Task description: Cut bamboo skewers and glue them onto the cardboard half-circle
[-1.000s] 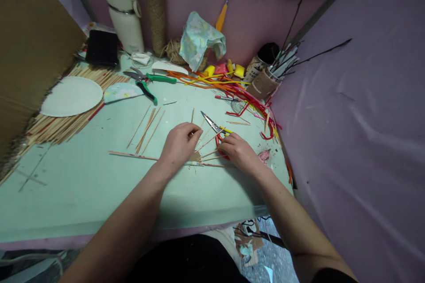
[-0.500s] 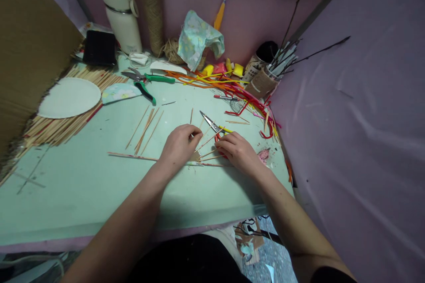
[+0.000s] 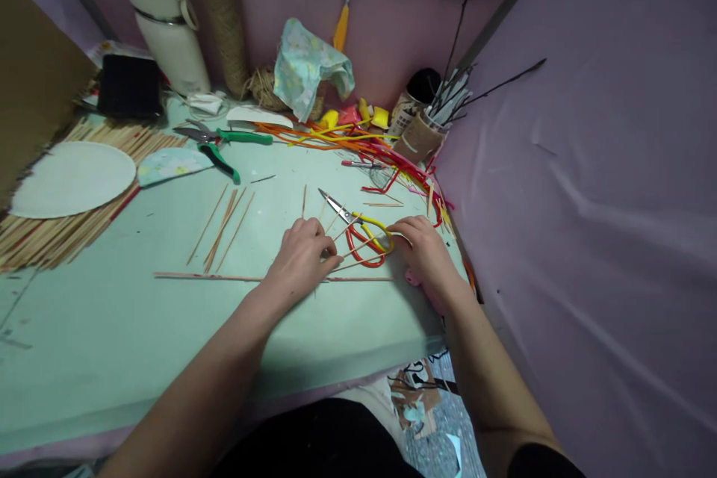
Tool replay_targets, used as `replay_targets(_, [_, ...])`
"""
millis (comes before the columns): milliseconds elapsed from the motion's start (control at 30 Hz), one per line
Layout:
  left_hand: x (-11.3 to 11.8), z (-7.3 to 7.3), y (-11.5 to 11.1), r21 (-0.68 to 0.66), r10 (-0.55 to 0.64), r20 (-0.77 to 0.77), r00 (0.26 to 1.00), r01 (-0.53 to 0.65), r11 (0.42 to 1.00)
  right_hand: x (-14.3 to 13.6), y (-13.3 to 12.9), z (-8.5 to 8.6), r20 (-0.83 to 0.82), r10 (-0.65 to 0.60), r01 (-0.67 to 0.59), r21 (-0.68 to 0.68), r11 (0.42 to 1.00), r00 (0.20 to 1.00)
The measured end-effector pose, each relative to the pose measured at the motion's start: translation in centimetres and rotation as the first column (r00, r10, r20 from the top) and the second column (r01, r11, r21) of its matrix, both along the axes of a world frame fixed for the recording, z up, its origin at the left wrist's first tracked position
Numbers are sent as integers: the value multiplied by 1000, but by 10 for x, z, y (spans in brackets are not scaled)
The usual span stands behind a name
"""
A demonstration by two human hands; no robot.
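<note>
My left hand (image 3: 305, 254) is closed, its thumb and fingers pinched at the base of several thin wooden sticks (image 3: 358, 245) that fan out up and to the right. What lies under its fingertips is hidden. A longer wooden stick (image 3: 196, 276) lies across the table beneath this hand. To the right, my right hand (image 3: 423, 250) is held with its fingers curved and apart, beside the handles of the scissors (image 3: 367, 237). I see nothing gripped in it. The scissors have red and yellow handles and lie under the fanned sticks. Something pink (image 3: 413, 278) shows below the right hand.
Loose short sticks (image 3: 224, 224) lie to the left. Behind them are green-handled pliers (image 3: 221, 146), a white oval piece (image 3: 75, 178) on a pile of sticks, and a white bottle (image 3: 168, 37). Red and orange strips (image 3: 336, 138) and a holder with twigs (image 3: 423, 136) line the back.
My right hand has moved right, away from the fanned sticks, uncovering the scissors' handles. My left hand has lowered its fingertips over the base of the fan. The view has shifted slightly right.
</note>
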State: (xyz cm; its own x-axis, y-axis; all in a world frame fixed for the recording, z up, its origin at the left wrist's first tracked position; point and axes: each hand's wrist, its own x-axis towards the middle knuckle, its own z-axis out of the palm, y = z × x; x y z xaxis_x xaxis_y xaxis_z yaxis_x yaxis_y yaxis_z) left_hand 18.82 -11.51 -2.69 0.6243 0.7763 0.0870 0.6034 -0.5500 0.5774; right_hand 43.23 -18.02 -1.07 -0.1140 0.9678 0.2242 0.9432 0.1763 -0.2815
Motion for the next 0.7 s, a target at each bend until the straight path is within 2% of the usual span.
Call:
replay_targets(233, [1, 2, 0, 15, -19, -87, 996, 20, 1000, 0, 11, -9, 5, -70, 70, -127, 989, 998])
replay_targets(700, [1, -1, 1, 23, -28, -87, 996, 30, 999, -9, 17, -8, -14, -64, 61, -146, 987, 998])
